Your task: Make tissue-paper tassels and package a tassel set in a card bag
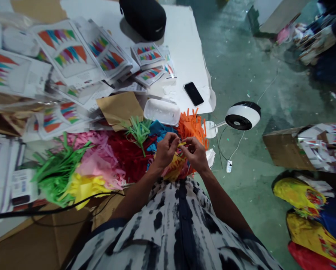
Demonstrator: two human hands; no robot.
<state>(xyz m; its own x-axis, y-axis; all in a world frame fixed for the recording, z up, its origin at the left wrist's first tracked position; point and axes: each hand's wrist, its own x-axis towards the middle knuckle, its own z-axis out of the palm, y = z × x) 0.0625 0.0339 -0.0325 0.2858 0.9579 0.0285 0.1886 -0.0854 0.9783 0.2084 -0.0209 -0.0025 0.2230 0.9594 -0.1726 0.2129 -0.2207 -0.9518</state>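
Note:
My left hand and my right hand meet in front of my chest, both pinched on a yellow fringed tissue-paper tassel that hangs down between them. Just beyond my fingers lie piles of cut tissue fringe: orange, blue, dark red, pink, green and yellow. A small bunch of light green fringe sticks up from the red pile.
Printed packs with coloured tassel pictures cover the far left. A white tray, a black phone, a black bag and a small white fan with its cable lie ahead. Cardboard boxes and coloured bundles sit at right.

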